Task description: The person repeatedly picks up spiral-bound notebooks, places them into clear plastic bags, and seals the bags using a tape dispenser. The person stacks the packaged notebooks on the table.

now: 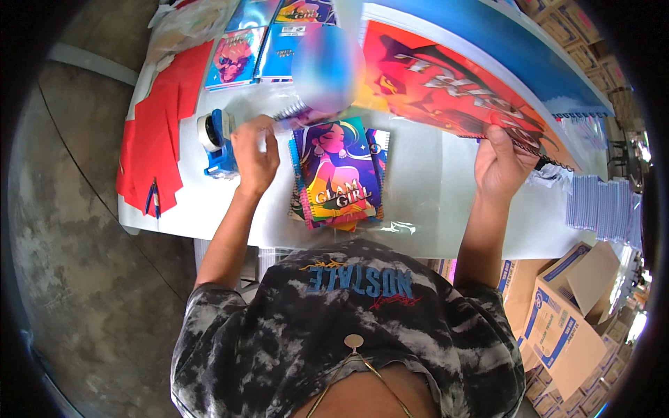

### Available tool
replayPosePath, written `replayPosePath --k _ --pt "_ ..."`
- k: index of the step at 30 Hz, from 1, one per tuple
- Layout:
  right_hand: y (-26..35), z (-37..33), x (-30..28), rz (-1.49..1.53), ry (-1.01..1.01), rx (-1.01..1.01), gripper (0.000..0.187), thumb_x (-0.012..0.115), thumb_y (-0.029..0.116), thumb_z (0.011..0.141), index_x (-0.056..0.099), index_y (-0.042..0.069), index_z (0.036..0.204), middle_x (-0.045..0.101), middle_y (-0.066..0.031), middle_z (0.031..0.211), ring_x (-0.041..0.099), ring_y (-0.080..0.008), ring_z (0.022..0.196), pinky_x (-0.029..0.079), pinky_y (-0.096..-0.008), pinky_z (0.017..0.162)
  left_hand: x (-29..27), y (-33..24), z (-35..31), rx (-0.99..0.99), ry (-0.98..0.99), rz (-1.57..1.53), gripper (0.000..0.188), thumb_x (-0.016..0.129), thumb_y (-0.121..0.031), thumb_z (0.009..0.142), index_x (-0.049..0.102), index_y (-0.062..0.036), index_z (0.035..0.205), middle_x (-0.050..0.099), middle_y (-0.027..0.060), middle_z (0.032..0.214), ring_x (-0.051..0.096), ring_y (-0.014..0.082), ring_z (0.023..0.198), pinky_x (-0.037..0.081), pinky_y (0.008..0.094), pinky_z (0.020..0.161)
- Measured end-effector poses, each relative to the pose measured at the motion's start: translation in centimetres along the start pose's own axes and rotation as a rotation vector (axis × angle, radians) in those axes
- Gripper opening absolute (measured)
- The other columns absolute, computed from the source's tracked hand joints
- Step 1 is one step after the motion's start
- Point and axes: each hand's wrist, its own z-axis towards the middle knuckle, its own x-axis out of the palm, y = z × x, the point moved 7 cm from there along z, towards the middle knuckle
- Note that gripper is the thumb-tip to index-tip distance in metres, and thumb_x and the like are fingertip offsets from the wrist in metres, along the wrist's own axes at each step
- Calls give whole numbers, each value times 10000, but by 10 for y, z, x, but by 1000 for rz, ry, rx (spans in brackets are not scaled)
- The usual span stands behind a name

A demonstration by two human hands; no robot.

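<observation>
My left hand has its fingers closed at the spiral edge of a notebook with a blue and pink cover, smeared by motion. Its fingertips are partly hidden. With the thumb on top, my right hand grips the coil edge of a red-orange spiral notebook, raised and tilted over the table. Between my hands lies a small pile of spiral notebooks, the top one showing a drawn figure on a purple and multicoloured cover. A blue tape dispenser stands just left of my left hand.
Red sheets cover the table's left side, with a small dark-blue cutting tool on them. Stacked notebooks lie at the back. Purple-edged stacks stand at the right. Open cardboard boxes sit below the table's right edge.
</observation>
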Motion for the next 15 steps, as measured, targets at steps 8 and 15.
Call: replayPosePath --k 8,15 --pt "43 3 -12 -127 -267 -117 502 593 -62 781 450 -5 1259 488 -118 1273 466 -259 1171 319 -464 1049 -22 -38 20 -600 17 -818 192 596 -122 892 547 -12 1042 600 3 904 523 56 798 421 192 726" --pt "71 -1 -38 -145 -375 -161 508 607 -34 783 451 13 1263 514 -106 1257 475 -222 1162 294 -466 1063 -23 -92 17 -643 100 -505 251 591 -98 849 502 49 1031 603 155 871 596 146 741 483 256 656"
